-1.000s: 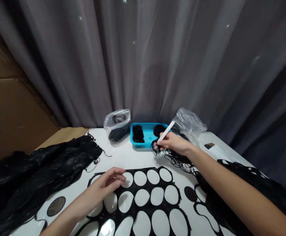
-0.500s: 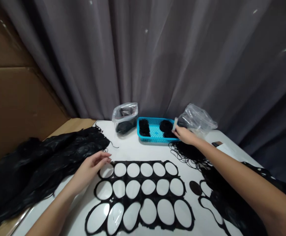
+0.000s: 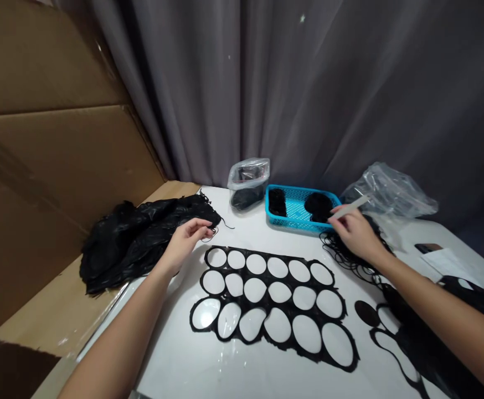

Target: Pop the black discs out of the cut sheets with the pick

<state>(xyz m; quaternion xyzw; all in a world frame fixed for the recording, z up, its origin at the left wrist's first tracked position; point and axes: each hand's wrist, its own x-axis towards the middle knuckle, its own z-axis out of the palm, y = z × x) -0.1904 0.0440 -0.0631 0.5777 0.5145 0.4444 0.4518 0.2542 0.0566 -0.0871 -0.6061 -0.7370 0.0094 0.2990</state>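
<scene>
My right hand (image 3: 356, 233) pinches a thin, pale, flat strip (image 3: 352, 207) at the front right corner of the blue plastic basket (image 3: 286, 222). Inside that basket lie small black stacks (image 3: 319, 205) and a black bundle (image 3: 277, 201). A black sheet (image 3: 281, 293) with rows of round holes lies flat on the table, between my forearms. Over its far left corner hovers my left hand (image 3: 188, 241), fingers loosely bent and thumb apart, with nothing visible held. Close beside it is a heap of black sheets (image 3: 142, 238).
An open clear bag (image 3: 248, 188) with black contents stands left of the basket, a crumpled clear bag (image 3: 395, 191) to its right. Black rings (image 3: 341, 255), a dark disc (image 3: 366, 313) and more black sheeting (image 3: 428, 343) lie right. Cardboard (image 3: 59, 177) rises at left.
The view has turned left, so the table appears further right. In my right hand the pale strip has tilted from upright to slanting rightward. My left hand stays near the sheet's corner.
</scene>
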